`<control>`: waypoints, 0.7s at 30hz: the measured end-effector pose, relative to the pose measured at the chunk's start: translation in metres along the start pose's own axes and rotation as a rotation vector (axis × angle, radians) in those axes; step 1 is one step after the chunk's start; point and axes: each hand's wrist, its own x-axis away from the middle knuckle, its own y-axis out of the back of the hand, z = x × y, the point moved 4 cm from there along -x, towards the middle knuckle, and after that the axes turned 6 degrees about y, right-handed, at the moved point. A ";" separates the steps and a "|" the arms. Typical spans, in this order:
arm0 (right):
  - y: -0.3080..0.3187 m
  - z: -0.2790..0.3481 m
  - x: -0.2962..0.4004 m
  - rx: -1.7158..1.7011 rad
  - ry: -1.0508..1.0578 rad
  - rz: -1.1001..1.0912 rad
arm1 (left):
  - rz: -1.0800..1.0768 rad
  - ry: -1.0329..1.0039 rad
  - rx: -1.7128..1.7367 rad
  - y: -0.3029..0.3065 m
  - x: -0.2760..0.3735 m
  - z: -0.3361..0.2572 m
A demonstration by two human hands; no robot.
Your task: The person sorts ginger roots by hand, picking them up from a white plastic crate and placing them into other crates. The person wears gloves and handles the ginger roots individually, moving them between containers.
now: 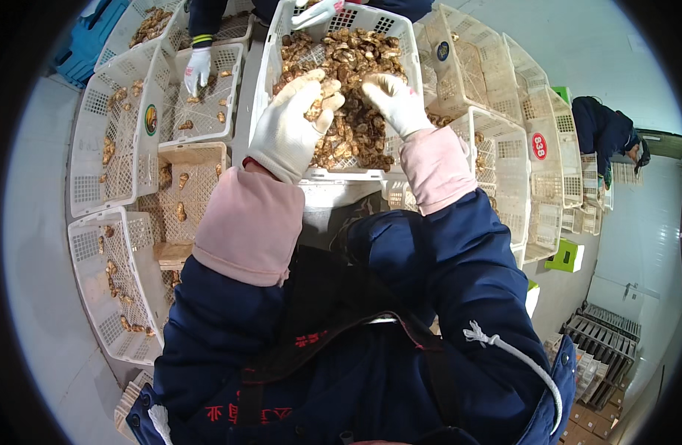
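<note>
A white plastic crate [261, 83] stands before me with a heap of brown mushrooms [363, 53] in it. My left hand [291, 125], in a white glove, is raised over its left side, palm up, with a few mushrooms [317, 105] held in the curled fingers. Over the right side of the heap is my right hand [394, 103], also gloved, its thumb and fingers bent close together near the mushrooms. Whether anything lies between those fingertips is hidden.
White crates [143, 161] with scattered mushrooms stand at the left. A co-worker's gloved hand [198, 69] reaches into one crate [235, 94]; another gloved hand [319, 12] is at the main crate's far edge. More crates [499, 167] line the right, where another person [602, 133] bends over.
</note>
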 end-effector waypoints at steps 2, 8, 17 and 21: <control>-0.027 -0.056 0.005 0.375 0.046 0.257 | 0.017 -0.200 -0.378 -0.004 0.003 -0.015; -0.095 -0.107 0.017 0.773 -0.018 0.737 | -0.120 -0.449 -1.105 -0.024 0.007 -0.025; -0.083 -0.097 0.019 0.823 -0.071 0.741 | -0.095 -0.848 -1.788 -0.024 0.009 -0.018; -0.076 -0.091 0.028 0.743 -0.093 0.756 | -0.019 -0.837 -1.480 -0.022 0.009 -0.030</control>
